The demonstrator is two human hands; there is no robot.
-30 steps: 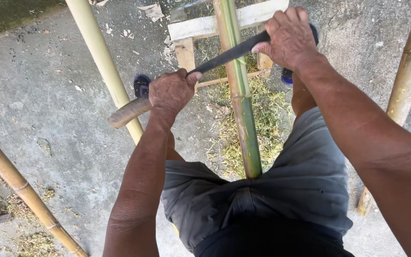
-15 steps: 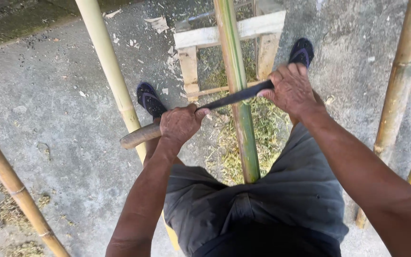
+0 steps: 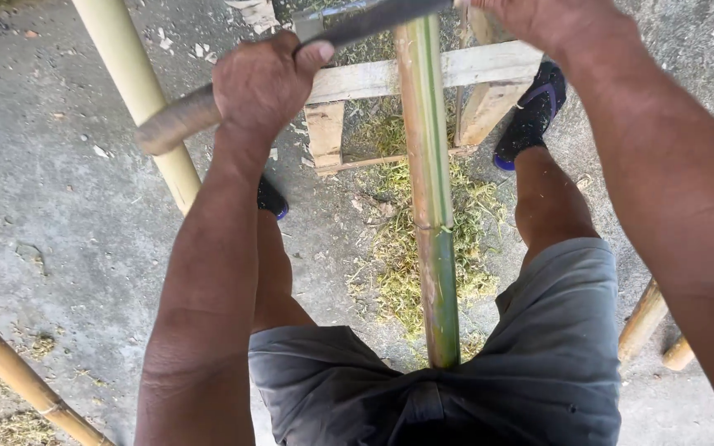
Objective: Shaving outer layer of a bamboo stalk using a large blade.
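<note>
A green bamboo pole (image 3: 430, 198) runs from between my legs up over a wooden stand (image 3: 390, 78). Across it lies a long dark blade (image 3: 373, 21) with a round wooden handle (image 3: 177, 122). My left hand (image 3: 262, 83) grips the handle end, left of the pole. My right hand (image 3: 539, 21) holds the blade's far end at the top right, partly cut off by the frame edge. The pole's upper part looks scraped pale. Green shavings (image 3: 402, 248) lie on the concrete under it.
A pale bamboo pole (image 3: 138, 91) slants at the left behind my left arm. Another bamboo pole (image 3: 18, 376) lies at the lower left, and two more ends (image 3: 654, 326) at the right. My feet in dark shoes (image 3: 530, 116) stand by the stand.
Both hands have pushed the blade along the pole away from my body, toward the stand, and the view has moved closer to the pole.
</note>
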